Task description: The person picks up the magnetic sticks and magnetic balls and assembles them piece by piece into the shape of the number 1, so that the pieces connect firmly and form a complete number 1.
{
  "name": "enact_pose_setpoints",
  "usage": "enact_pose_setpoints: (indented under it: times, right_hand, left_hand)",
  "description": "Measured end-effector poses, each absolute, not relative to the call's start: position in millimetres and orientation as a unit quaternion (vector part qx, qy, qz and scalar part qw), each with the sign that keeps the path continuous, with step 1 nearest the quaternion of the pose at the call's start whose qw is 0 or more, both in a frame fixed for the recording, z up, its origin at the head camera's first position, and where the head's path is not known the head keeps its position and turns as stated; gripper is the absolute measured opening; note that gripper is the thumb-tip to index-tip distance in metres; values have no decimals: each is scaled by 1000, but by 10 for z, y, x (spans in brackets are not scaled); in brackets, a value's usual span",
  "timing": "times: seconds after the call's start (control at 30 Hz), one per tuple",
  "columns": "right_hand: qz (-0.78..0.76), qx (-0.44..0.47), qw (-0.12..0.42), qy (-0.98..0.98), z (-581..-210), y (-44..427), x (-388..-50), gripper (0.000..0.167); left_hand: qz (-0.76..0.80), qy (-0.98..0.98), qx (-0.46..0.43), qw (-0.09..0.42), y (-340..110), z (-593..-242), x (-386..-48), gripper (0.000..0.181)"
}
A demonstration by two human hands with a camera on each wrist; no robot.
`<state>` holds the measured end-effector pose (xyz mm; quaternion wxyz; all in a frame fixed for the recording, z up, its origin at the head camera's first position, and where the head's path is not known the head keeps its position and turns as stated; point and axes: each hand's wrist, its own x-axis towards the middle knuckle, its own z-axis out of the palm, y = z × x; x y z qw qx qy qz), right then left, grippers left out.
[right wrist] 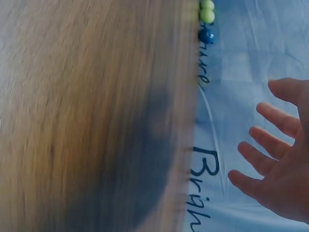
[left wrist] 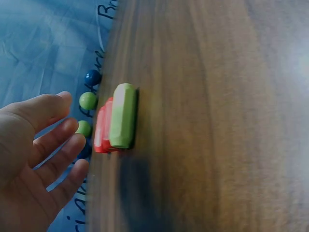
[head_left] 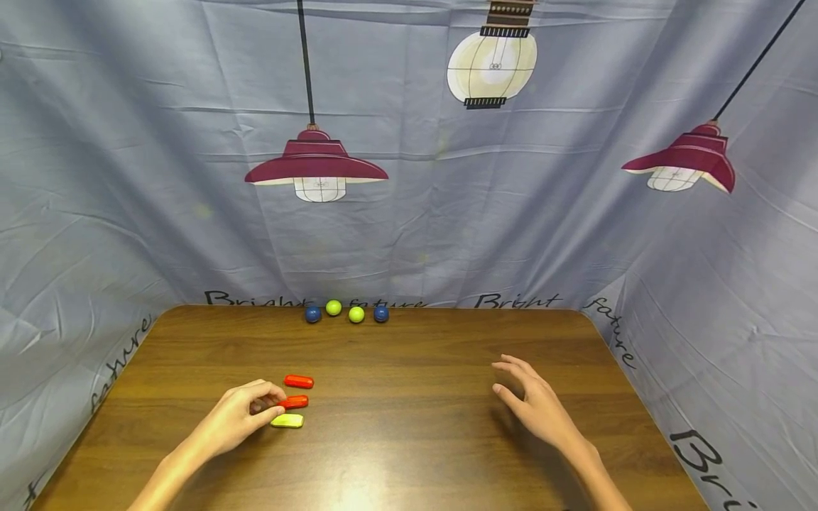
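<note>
In the head view my left hand [head_left: 246,411] hovers over the left ends of three small faceted bars lying on the table. Nearest to me is a yellow-green bar [head_left: 287,421]. Behind it lies a red bar [head_left: 295,402], partly hidden by my fingertips, and farther back a second red bar [head_left: 298,382]. The left wrist view shows the left hand [left wrist: 41,154] with loosely bent, parted fingers and nothing between them, apart from the green bar [left wrist: 123,116]. My right hand [head_left: 533,404] hangs over the table's right side, fingers spread and holding nothing.
Two blue balls and two green balls stand in a row at the back edge of the brown wooden table [head_left: 409,369], including a blue ball [head_left: 381,314] and a green ball [head_left: 356,314]. A grey-blue curtain [head_left: 422,213] with printed lamps surrounds the table's back and sides.
</note>
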<state>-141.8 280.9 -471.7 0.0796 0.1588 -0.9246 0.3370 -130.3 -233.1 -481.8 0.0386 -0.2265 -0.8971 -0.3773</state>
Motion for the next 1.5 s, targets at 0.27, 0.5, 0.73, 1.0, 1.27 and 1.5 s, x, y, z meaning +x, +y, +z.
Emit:
enact_pose_setpoints:
  times: [0.27, 0.5, 0.73, 1.0, 1.27, 1.5]
  right_hand:
    - [365, 144, 91, -915, -4787, 2738, -1489, 34]
    - [404, 116, 106, -901, -4803, 2685, -1557, 30]
    - [447, 120, 105, -880, -4825, 2580, -1634, 27]
    - [458, 125, 101, -874, -4862, 2436, -1695, 27]
    - [463, 124, 90, -873, -4888, 2364, -1728, 29]
    - [485, 121, 78, -863, -4901, 2292, -1785, 28]
  left_hand:
    - [-382, -880, -269, 84, -2274, -4956, -1267, 19]
    - [-376, -878, -281, 96, -2229, -5016, -1260, 22]
    - [-359, -885, -279, 105, -2206, -5051, -1270, 24]
    - [-339, -898, -267, 90, -2207, -5062, -1278, 20]
    - [-334, -901, -269, 71, -2214, -5068, -1284, 23]
    - [-330, -898, -282, 70, -2209, -5077, -1288, 24]
